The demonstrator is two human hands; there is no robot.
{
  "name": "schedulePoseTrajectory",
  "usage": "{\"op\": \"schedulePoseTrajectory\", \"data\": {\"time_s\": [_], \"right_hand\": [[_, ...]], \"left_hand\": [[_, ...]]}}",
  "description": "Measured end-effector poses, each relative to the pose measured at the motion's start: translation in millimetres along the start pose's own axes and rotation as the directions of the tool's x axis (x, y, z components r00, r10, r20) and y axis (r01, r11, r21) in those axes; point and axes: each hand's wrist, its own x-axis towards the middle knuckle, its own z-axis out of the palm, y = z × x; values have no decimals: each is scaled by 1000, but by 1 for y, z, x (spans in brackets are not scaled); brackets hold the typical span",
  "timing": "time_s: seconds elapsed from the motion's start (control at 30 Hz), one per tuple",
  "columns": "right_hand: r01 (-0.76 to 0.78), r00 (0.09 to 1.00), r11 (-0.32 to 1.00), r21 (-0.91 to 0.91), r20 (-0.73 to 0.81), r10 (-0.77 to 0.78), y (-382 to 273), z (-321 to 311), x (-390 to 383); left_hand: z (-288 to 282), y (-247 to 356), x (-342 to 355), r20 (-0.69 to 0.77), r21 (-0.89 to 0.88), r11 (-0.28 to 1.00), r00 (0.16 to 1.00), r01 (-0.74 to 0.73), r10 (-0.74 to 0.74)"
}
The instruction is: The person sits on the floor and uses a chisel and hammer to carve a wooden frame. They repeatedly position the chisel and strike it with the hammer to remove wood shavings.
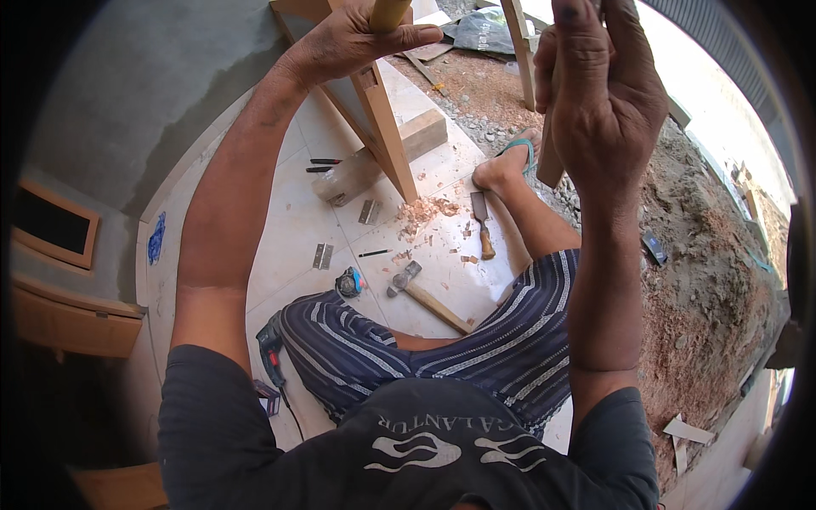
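At the top edge, my left hand (353,42) is closed around a yellow handle (388,14); the rest of that tool is cut off. Right below it stands a wooden-edged panel (382,127) with a small recess cut in its edge, beside a thick timber block (425,136). My right hand (599,93) is raised at the upper right with thumb and fingers bent together, their tips partly out of view. What they hold cannot be made out. A wooden leg (551,161) shows behind that hand. Wood shavings (425,212) lie at the panel's foot.
On the tiles between my legs lie a hammer (433,306), a chisel (483,225), metal hinges (322,256) and a pencil (374,253). A corded power tool (270,353) is by my left knee. Soil (697,280) heaps along the right; a wall (170,93) stands left.
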Motion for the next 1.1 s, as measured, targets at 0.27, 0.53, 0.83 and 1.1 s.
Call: {"op": "schedulePoseTrajectory", "data": {"time_s": [0.27, 0.53, 0.83, 1.1], "right_hand": [[105, 990, 981, -165, 109, -87, -5, 32, 2], [61, 960, 927, -369, 276, 47, -11, 23, 22], [-4, 949, 916, -401, 287, 130, -9, 32, 52], [-34, 906, 851, -524, 343, 247, -11, 30, 79]], "left_hand": [[11, 5, 2, 5, -70, 989, 992, 129, -129], [6, 13, 8, -45, -96, 969, 971, 230, -235], [7, 6, 12, -180, -363, 908, 941, 208, -287], [7, 11, 23, -195, -456, 854, 907, 253, -373]]}}
